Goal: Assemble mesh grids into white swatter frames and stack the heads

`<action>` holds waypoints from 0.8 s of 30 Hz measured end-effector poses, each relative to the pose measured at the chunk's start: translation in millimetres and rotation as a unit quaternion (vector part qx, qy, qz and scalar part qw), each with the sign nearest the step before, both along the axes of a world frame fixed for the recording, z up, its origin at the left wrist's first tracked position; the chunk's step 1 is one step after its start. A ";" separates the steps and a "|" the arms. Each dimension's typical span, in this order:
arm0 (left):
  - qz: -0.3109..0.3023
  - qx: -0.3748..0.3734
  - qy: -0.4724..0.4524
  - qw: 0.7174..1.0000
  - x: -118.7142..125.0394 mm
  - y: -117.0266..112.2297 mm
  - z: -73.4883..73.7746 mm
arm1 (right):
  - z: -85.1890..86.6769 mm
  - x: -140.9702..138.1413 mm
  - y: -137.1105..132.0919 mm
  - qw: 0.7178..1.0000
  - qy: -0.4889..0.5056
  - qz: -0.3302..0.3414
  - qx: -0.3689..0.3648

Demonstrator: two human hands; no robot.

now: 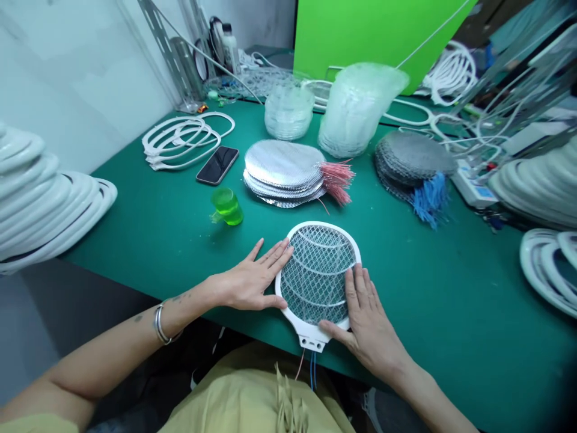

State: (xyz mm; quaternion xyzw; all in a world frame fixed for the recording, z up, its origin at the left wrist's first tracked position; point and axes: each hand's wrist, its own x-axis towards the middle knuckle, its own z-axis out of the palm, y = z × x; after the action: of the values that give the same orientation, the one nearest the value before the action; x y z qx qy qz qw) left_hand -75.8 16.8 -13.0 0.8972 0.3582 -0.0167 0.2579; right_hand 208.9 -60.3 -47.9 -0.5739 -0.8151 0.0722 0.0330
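A white mosquito swatter head (318, 282) with wire mesh lies flat near the front edge of the green table, its neck towards me. One pink wire and blue wires hang from the neck. My left hand (255, 279) lies on the left rim with the fingers stretched out. On the right rim rests my right hand (367, 319), flat, its fingers extended and its thumb near the neck. Beyond the swatter is a stack of silver mesh sheets (286, 171) with pink wires. Farther right sits a pile of dark mesh sheets (412, 159) with blue wires.
A green cup-like object (228, 206) and a phone (217, 165) lie left of the mesh stack. White frames are piled at the left (49, 204) and right (541, 186). Stacks of clear plastic pieces (288, 111) stand behind. The green table (473, 288) extends to both sides.
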 end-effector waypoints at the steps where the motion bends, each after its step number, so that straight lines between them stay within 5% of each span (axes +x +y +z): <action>1: -0.002 0.003 0.003 1.000 0.4 0.4 0.5 | 1.9 -1.4 0.8 1.000 0.000 -0.006 -0.006; 4: -0.001 0.011 0.020 1.000 3.3 1.1 1.0 | 5.3 -13.3 4.0 0.999 0.002 -0.027 0.036; 10: -0.019 0.029 0.009 0.999 3.4 -0.6 9.3 | -1.8 -34.7 10.8 0.996 -0.014 0.069 0.051; 13: 0.121 0.159 -0.098 0.975 -13.7 9.0 23.2 | -3.5 -33.5 12.1 0.997 -0.024 0.065 0.040; 15: 0.303 0.254 -0.153 0.906 -30.3 23.7 28.7 | -3.1 -32.0 12.4 0.997 -0.029 0.066 0.029; 17: 0.404 0.271 -0.154 0.860 -45.7 41.7 27.2 | -2.4 -31.4 12.7 0.997 -0.032 0.065 0.018; 21: 0.431 0.231 -0.139 0.861 -53.6 54.9 19.8 | -1.6 -32.6 13.1 0.998 -0.029 0.058 0.007; 24: 0.370 0.193 -0.211 0.884 -32.5 22.8 31.2 | -0.9 -33.9 13.7 0.998 -0.025 0.053 -0.002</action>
State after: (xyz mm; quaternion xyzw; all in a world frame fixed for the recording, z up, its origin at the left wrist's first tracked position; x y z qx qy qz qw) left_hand -108.4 39.6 18.2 0.7136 0.5973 0.3393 0.1371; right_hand 175.0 -46.7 -48.9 -0.5312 -0.8450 0.0609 0.0073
